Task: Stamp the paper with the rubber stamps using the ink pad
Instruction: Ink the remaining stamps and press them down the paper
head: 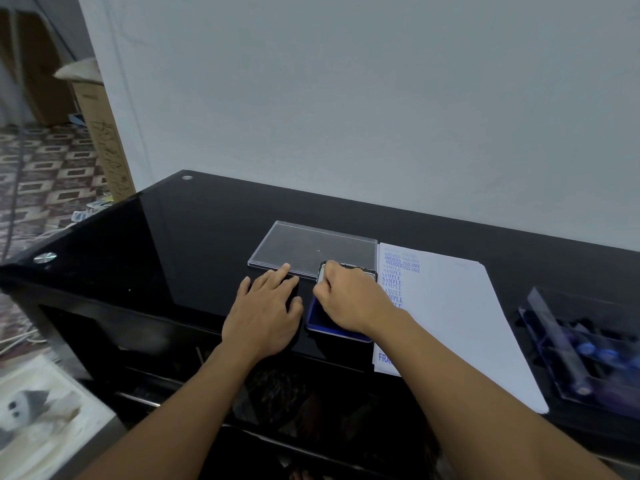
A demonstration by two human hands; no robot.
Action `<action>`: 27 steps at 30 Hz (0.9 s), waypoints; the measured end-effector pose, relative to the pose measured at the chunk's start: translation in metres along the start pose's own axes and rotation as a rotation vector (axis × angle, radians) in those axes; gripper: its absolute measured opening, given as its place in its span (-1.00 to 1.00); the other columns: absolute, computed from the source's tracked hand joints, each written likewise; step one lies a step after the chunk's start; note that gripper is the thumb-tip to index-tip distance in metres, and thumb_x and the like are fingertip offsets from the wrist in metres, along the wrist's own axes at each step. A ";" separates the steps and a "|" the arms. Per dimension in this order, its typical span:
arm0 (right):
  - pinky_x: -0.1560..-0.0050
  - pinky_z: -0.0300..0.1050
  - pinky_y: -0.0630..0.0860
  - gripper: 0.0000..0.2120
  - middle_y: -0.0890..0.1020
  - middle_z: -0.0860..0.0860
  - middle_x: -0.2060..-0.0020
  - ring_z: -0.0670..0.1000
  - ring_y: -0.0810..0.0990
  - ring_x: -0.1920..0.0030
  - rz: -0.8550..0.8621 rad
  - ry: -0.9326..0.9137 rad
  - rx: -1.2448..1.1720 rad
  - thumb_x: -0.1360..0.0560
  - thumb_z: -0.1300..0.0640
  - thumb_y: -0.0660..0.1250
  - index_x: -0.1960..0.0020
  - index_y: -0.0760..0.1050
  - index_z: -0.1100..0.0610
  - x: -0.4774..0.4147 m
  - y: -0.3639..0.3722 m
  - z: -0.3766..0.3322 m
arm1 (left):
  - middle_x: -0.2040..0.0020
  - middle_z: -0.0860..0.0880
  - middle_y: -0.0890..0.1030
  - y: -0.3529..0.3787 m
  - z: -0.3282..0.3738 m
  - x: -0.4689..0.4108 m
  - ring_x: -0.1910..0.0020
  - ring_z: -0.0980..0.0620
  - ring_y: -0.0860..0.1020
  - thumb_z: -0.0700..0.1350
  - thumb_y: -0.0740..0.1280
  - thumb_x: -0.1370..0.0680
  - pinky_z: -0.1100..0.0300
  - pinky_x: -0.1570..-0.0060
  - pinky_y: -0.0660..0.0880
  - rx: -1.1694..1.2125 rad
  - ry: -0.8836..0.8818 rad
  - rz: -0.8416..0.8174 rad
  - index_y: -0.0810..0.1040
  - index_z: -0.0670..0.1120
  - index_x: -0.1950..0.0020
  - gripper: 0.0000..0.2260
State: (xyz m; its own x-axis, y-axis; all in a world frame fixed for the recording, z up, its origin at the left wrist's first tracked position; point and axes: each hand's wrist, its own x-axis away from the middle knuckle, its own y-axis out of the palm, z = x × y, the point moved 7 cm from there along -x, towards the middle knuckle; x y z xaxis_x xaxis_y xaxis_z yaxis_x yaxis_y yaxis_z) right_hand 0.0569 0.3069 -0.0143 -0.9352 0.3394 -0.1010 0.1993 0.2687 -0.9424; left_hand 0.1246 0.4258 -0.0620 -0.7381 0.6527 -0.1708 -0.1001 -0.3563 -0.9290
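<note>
– Stamp loc?
– On ink pad, R hand curled tight round it, mostly hidden. L hand flat on table, fingers straight. Paper just right of pad.

Right hand, gripping a small pale stamp, covered the blue rectangular ink pad. Around it: clear flat plastic lid close at 12 o'clock; white printed paper sheet at 3; left hand flat at 9, glossy black glass tabletop open beyond.

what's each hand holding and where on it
Right hand grips a small pale stamp from above, over the blue ink pad; exact spot hidden. Left hand lies flat, holding nothing.
</note>
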 end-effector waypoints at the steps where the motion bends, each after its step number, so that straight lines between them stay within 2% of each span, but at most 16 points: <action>1: 0.20 0.01 0.39 -0.80 0.53 0.08 0.22 0.17 0.48 0.20 0.004 -0.004 -0.003 -0.61 0.00 0.09 0.08 0.32 0.11 0.001 0.000 0.000 | -0.63 0.09 0.09 0.000 0.000 0.000 -0.59 0.09 0.06 0.07 0.04 -0.68 -0.08 -0.58 -0.04 -0.001 0.000 0.000 0.25 0.05 -0.57 -0.55; 4: 0.18 0.04 0.48 -0.80 0.56 0.11 0.21 0.18 0.51 0.19 0.020 -0.019 -0.003 -0.61 0.00 0.09 0.10 0.29 0.10 0.005 0.001 0.000 | -0.63 0.10 0.08 0.001 -0.001 0.000 -0.59 0.08 0.07 0.07 0.03 -0.68 -0.08 -0.57 -0.03 -0.002 -0.002 -0.002 0.25 0.05 -0.57 -0.55; 7: 0.25 0.01 0.40 -0.82 0.50 0.09 0.27 0.18 0.48 0.24 0.037 -0.035 0.010 -0.62 0.02 0.09 0.10 0.26 0.09 0.010 0.002 -0.001 | -0.63 0.10 0.08 0.000 0.000 0.000 -0.59 0.09 0.06 0.07 0.04 -0.68 -0.08 -0.57 -0.03 -0.004 0.001 0.001 0.26 0.05 -0.57 -0.55; 13: 0.22 0.02 0.42 -0.81 0.51 0.10 0.23 0.19 0.49 0.20 0.021 -0.028 0.011 -0.62 0.00 0.08 0.08 0.28 0.10 0.007 0.002 -0.001 | -0.63 0.09 0.09 0.000 -0.001 0.000 -0.59 0.08 0.07 0.07 0.04 -0.68 -0.07 -0.57 -0.03 -0.005 0.003 0.007 0.27 0.05 -0.56 -0.56; 18: 0.24 -0.01 0.34 -0.81 0.51 0.10 0.25 0.19 0.48 0.22 0.006 -0.014 -0.005 -0.62 0.01 0.09 0.11 0.27 0.10 0.003 0.001 0.000 | -0.63 0.10 0.08 0.000 -0.001 0.000 -0.60 0.09 0.06 0.08 0.03 -0.68 -0.06 -0.57 -0.04 -0.005 0.000 0.003 0.26 0.06 -0.57 -0.55; 23: 0.21 0.03 0.45 -0.81 0.56 0.13 0.19 0.19 0.52 0.18 0.007 -0.016 -0.003 -0.62 0.00 0.08 0.08 0.27 0.09 0.007 0.003 0.000 | -0.63 0.09 0.09 0.000 -0.001 0.000 -0.60 0.09 0.06 0.08 0.03 -0.68 -0.06 -0.58 -0.04 -0.005 0.000 0.005 0.25 0.06 -0.57 -0.55; 27: 0.23 0.02 0.43 -0.83 0.57 0.15 0.17 0.20 0.51 0.19 0.018 -0.026 0.002 -0.63 0.00 0.08 0.05 0.27 0.09 0.011 0.004 0.000 | -0.63 0.09 0.09 0.001 -0.001 -0.001 -0.60 0.09 0.06 0.08 0.03 -0.68 -0.07 -0.58 -0.04 -0.008 0.003 0.003 0.26 0.06 -0.57 -0.55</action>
State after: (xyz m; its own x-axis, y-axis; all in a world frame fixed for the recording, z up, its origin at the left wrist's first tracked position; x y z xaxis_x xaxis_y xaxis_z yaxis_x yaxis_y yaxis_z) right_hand 0.0469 0.3116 -0.0189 -0.9387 0.3205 -0.1265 0.2160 0.2611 -0.9408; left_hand 0.1255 0.4257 -0.0627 -0.7365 0.6534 -0.1749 -0.0921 -0.3530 -0.9311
